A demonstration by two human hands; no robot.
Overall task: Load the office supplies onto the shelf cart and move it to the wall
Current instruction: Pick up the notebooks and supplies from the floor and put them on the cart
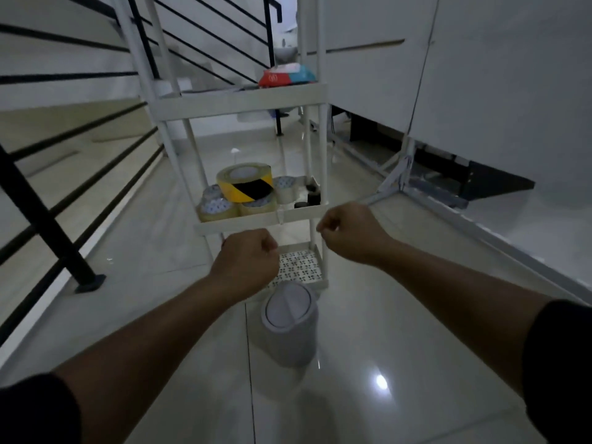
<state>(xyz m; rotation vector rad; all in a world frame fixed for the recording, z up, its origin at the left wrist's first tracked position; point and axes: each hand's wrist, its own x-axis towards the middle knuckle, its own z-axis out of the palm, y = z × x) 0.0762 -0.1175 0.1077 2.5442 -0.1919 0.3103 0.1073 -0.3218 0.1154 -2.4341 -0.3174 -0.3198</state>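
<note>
A white three-tier shelf cart (240, 105) stands straight ahead on the tiled floor. Its top shelf holds a red and blue packet (288, 75) and some papers. On the middle shelf lie a yellow and black hazard tape roll (245, 184), several clear tape rolls (224, 208) and small black items (312, 195). The bottom shelf (301, 267) shows a patterned base. My left hand (248, 259) is a closed fist just below the middle shelf's front edge. My right hand (350, 233) is also closed, beside the cart's front right post. Neither visibly holds anything.
A small white bin with a swing lid (290, 318) stands on the floor directly in front of the cart. A black stair railing (48, 225) runs along the left. On the right, white panels rest on a metal frame (403, 174).
</note>
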